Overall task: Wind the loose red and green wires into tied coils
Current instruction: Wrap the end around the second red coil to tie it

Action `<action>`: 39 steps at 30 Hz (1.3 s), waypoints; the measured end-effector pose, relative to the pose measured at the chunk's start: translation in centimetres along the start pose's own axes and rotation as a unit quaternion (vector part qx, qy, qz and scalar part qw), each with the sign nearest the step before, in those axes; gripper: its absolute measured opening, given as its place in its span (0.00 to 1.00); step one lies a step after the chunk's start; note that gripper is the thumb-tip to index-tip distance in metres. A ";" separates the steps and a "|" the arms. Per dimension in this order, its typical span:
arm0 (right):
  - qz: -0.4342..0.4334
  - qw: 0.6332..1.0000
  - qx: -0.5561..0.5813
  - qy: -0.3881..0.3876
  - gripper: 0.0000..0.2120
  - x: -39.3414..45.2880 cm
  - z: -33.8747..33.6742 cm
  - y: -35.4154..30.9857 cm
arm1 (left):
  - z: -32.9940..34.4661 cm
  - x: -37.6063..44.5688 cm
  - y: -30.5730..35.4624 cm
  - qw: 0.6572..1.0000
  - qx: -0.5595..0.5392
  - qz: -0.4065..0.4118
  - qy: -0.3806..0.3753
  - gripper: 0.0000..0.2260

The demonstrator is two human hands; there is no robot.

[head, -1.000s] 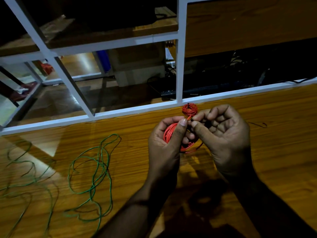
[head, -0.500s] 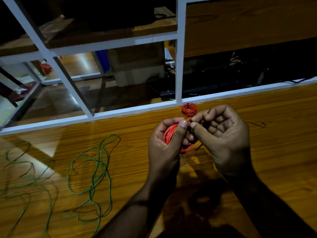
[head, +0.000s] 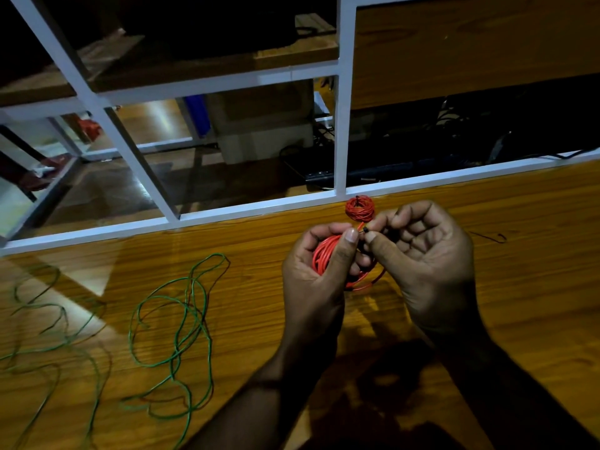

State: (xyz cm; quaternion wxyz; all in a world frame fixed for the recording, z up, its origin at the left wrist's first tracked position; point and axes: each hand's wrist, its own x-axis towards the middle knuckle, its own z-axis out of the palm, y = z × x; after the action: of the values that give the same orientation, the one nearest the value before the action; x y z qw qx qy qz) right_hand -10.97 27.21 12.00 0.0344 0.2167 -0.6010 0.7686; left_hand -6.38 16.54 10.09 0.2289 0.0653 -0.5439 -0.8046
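My left hand grips a coil of red wire above the wooden table. My right hand pinches a small dark tie at the top of that coil between thumb and forefinger. A finished red coil, bound with a dark tie, lies on the table just beyond my fingers. A loose green wire sprawls in loops on the table to the left. Another loose green wire lies at the far left edge.
The wooden table ends at a white frame rail along its far edge. Beyond the rail are white shelf posts and dark cables. A thin dark tie piece lies on the table to the right of my hands.
My hands stay in place; the fingers shift only slightly at the top of the red coil.
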 end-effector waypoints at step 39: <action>-0.011 0.999 -0.033 -0.014 0.16 0.3 -0.2 0.2 | 0.2 0.0 0.0 1.000 -0.007 0.005 0.009 0.09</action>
State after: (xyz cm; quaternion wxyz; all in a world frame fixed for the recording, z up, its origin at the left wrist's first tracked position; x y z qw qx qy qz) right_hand -11.38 27.23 11.90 0.0422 0.2328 -0.6241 0.7447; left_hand -6.49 16.68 10.12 0.2381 0.0685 -0.5366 -0.8066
